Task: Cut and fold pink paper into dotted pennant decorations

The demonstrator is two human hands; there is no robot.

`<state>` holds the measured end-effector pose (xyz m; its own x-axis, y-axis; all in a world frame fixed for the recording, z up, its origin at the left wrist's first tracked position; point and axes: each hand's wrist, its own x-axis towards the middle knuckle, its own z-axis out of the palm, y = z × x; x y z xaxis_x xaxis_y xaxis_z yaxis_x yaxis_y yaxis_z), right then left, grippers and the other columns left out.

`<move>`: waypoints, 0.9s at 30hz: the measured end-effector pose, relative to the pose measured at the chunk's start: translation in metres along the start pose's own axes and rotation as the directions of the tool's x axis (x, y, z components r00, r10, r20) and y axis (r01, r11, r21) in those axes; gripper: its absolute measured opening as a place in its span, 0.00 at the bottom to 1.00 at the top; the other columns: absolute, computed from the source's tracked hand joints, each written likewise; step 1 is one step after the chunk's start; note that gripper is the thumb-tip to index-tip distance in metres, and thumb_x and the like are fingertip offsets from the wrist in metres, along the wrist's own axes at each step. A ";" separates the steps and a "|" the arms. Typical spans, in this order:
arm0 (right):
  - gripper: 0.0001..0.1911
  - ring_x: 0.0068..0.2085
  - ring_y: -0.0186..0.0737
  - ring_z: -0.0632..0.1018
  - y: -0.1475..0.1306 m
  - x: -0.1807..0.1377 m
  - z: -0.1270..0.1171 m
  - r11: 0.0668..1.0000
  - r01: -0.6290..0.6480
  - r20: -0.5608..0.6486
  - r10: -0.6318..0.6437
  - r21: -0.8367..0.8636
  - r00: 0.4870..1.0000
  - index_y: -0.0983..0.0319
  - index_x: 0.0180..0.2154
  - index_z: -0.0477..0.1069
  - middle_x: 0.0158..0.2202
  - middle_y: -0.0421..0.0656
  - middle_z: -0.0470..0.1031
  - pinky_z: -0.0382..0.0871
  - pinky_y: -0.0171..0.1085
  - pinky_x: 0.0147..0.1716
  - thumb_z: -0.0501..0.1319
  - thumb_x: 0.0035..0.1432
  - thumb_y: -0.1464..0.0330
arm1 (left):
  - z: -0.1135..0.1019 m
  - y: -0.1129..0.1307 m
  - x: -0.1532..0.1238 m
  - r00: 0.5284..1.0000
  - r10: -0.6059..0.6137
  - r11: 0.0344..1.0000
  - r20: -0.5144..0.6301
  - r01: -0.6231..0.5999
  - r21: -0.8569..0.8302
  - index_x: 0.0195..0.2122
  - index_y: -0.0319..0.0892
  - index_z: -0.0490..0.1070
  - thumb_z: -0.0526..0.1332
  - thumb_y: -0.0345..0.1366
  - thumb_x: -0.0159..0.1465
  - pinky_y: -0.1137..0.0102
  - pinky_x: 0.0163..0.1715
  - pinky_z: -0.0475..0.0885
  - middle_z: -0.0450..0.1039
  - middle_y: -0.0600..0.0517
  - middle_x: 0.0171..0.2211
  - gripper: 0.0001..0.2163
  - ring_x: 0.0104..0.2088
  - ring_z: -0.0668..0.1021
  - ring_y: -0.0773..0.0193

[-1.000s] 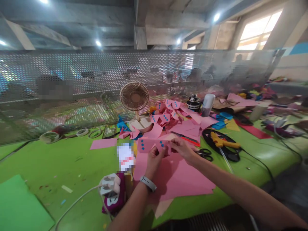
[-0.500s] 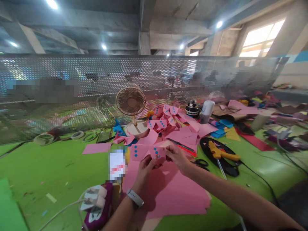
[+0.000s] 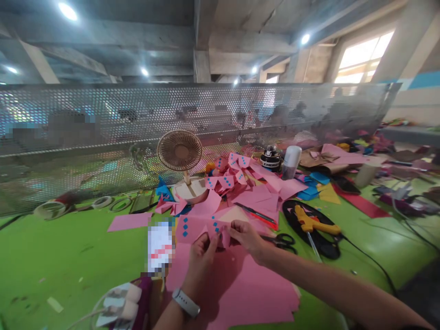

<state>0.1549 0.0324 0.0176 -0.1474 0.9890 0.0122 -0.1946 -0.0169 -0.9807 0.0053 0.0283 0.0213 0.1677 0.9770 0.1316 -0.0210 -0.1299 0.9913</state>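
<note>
A pink paper piece (image 3: 196, 228) with two rows of blue diamonds is held up between both hands. My left hand (image 3: 202, 252), a pale watch band on its wrist, pinches its lower edge near the middle. On the right end, my right hand (image 3: 245, 236) grips the paper between thumb and fingers. Beneath them lies a stack of large pink sheets (image 3: 240, 288). Black scissors (image 3: 285, 240) rest beside my right wrist, and a black pen (image 3: 254, 211) lies just beyond the hands. Behind is a heap of pink cut pieces (image 3: 227, 182), some with blue diamonds.
A fan (image 3: 180, 151) stands at the back before a perforated metal screen (image 3: 113, 119). At right, a yellow glue gun (image 3: 314, 222) lies on a black tray, its cord trailing rightward. A purple power strip (image 3: 142, 298) with plugs sits front left. Tape rolls (image 3: 51, 208) lie far left.
The view has shifted slightly, so most things sit a little further left. The right end of the pink paper is now bent downward between the hands. Both hands keep their grip.
</note>
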 end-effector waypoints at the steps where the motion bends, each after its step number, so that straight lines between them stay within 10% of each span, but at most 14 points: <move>1: 0.23 0.23 0.33 0.71 0.000 0.002 -0.001 1.000 0.012 -0.005 -0.012 0.008 1.000 0.62 0.25 0.64 0.21 0.38 0.71 0.63 0.34 0.27 0.63 0.46 0.48 | 0.000 0.002 -0.001 1.000 0.000 1.000 0.019 0.000 -0.009 0.27 0.38 0.73 0.64 0.46 0.56 0.71 0.30 0.69 0.74 0.49 0.25 0.14 0.28 0.74 0.62; 7: 0.22 0.20 0.29 0.66 -0.016 0.014 -0.025 0.993 0.119 -0.177 -0.117 0.003 0.977 0.61 0.25 0.63 0.18 0.34 0.66 0.60 0.31 0.22 0.62 0.47 0.50 | 0.001 0.008 -0.004 0.990 -0.023 0.997 0.138 0.032 -0.064 0.46 0.42 0.69 0.60 0.47 0.60 0.67 0.38 0.71 0.75 0.49 0.33 0.17 0.34 0.77 0.61; 17: 0.21 0.12 0.27 0.63 -0.032 0.045 -0.068 0.996 -0.019 -0.056 0.014 -0.089 0.998 0.62 0.23 0.63 0.11 0.33 0.64 0.52 0.28 0.12 0.66 0.44 0.53 | -0.002 -0.009 0.001 0.988 -0.025 0.999 0.150 0.018 0.049 0.35 0.38 0.73 0.59 0.48 0.60 0.70 0.31 0.71 0.74 0.49 0.25 0.16 0.28 0.76 0.62; 27: 0.13 0.32 0.35 0.79 -0.078 0.128 -0.055 0.991 0.130 -0.116 -0.126 0.025 0.985 0.61 0.31 0.66 0.28 0.42 0.77 0.73 0.33 0.33 0.58 0.56 0.58 | -0.001 -0.007 -0.003 0.978 0.005 0.998 0.210 -0.019 0.064 0.36 0.38 0.72 0.57 0.47 0.62 0.71 0.30 0.72 0.74 0.49 0.25 0.15 0.27 0.76 0.63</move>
<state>0.2042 0.1683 0.0851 -0.0082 0.9936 0.1128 -0.2362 0.1077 -0.9657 0.0042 0.0269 0.0141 0.3708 0.9191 0.1333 0.0394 -0.1590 0.9865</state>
